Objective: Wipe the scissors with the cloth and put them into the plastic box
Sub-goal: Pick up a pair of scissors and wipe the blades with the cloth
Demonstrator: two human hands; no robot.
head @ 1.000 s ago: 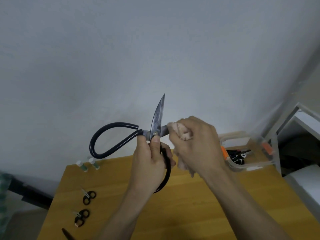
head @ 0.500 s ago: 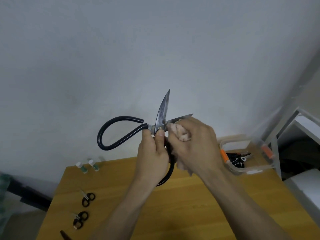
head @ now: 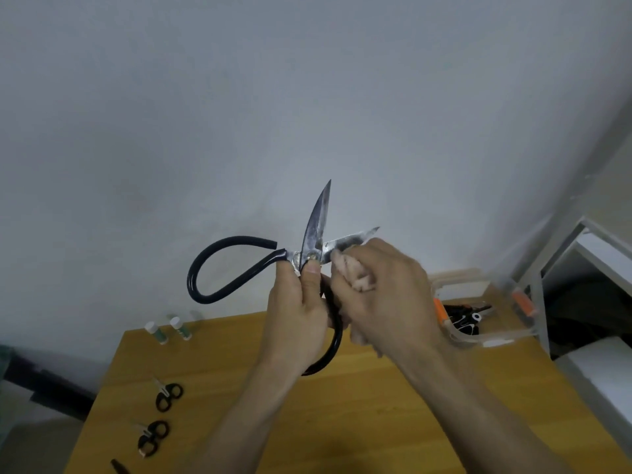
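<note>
Still mid-wipe: left hand [head: 297, 316] pinches the big scissors [head: 316, 234] at the pivot, right hand [head: 383, 295] clutches the cloth [head: 355, 277] on one blade. Plastic box [head: 485, 336] waits far right.

A second ago the right hand [head: 383, 295] covered the scissors' [head: 316, 234] lower blade completely; now, with the cloth [head: 355, 273] bunched in it, it has slid back toward the pivot and the blade tip pokes out to the right (bare metal showing). The scissors have risen slightly against the wall.
</note>
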